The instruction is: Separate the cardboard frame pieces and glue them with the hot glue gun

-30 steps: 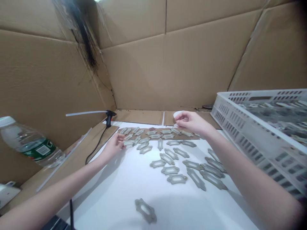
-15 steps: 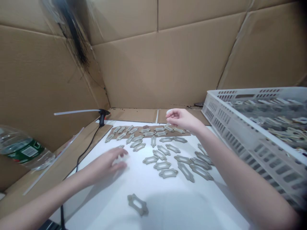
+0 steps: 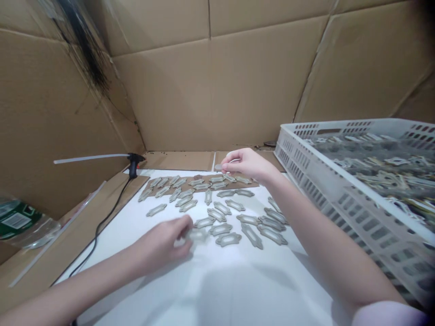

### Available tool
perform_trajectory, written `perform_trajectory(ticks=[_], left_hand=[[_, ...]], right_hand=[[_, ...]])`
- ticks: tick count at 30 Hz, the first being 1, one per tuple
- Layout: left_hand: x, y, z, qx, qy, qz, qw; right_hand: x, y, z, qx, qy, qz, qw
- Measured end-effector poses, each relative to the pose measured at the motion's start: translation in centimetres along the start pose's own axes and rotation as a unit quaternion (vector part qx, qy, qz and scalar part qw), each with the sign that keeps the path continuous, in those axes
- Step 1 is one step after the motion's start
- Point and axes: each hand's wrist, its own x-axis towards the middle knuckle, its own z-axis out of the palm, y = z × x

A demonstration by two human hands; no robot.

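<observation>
My left hand (image 3: 173,240) is pinched on a grey frame-shaped piece (image 3: 197,235), blurred by motion, over the white table surface (image 3: 170,290). Near the back, my right hand (image 3: 243,163) holds a small pale disc (image 3: 218,167) between thumb and fingers. Several similar grey pieces lie flat between and beyond the hands, one of them (image 3: 229,239) just right of the left hand. More rest on a brown cardboard strip (image 3: 185,186) at the back.
A white plastic crate (image 3: 306,167) with many pieces stands at the right. At the left are a black glue gun (image 3: 134,165) with its cable (image 3: 98,227) and a plastic bottle (image 3: 20,222). Cardboard walls (image 3: 163,99) enclose the back and left.
My left hand has moved right and closed on a grey piece. The single piece near the front edge no longer lies there. The whole view has shifted; my right hand still holds its disc.
</observation>
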Motion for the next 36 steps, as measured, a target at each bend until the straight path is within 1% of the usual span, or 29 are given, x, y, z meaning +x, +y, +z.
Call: perform_trajectory(ticks=[2, 4, 5, 7, 10, 14, 17, 20, 22, 24, 27, 29, 36], left_hand=[[1.8, 0.2, -0.7, -0.008, 0.106, -0.004, 0.994], [3.7, 0.5, -1.2, -0.023, 0.189, -0.007, 0.982], [4.7, 0.7, -1.3, -0.033, 0.22, -0.006, 0.975], [6.2, 1.0, -0.9, -0.056, 0.269, -0.004, 0.961], [7.5, 1.5, 0.1, -0.09, 0.307, -0.006, 0.947], [7.9, 1.7, 1.0, -0.107, 0.325, -0.004, 0.94], [7.8, 1.5, 0.9, -0.108, 0.33, -0.005, 0.938], [7.7, 1.1, 0.8, -0.109, 0.334, -0.008, 0.936], [7.7, 0.8, 0.8, -0.113, 0.334, -0.008, 0.936], [7.6, 0.7, 0.9, -0.125, 0.333, -0.009, 0.935], [7.6, 0.6, 0.9, -0.142, 0.33, -0.005, 0.933], [7.6, 0.5, 0.9, -0.151, 0.323, 0.001, 0.934], [7.7, -0.4, 0.5, -0.189, 0.289, 0.014, 0.938]], right_hand=[[0.0, -0.2, 0.2, 0.023, -0.029, -0.009, 0.999], [-0.1, -0.5, 0.4, 0.026, -0.056, -0.021, 0.998], [-0.2, -0.7, 0.5, 0.022, -0.065, -0.03, 0.997], [-0.3, -1.0, 0.8, 0.008, -0.069, -0.048, 0.996], [-0.2, -0.9, 1.4, -0.01, -0.052, -0.06, 0.997], [0.4, 0.0, 2.3, -0.017, -0.042, -0.038, 0.998], [0.6, 0.3, 2.6, -0.023, -0.049, -0.031, 0.998], [0.6, 0.3, 2.5, -0.008, -0.051, -0.019, 0.998], [0.5, 0.2, 2.3, 0.01, -0.043, -0.003, 0.999], [0.4, 0.3, 2.3, 0.035, -0.049, 0.013, 0.998], [0.4, 0.5, 2.6, 0.101, -0.089, 0.042, 0.99], [0.4, 0.6, 3.0, 0.141, -0.101, 0.055, 0.983], [0.4, 0.8, 4.0, 0.198, -0.076, 0.06, 0.975]])
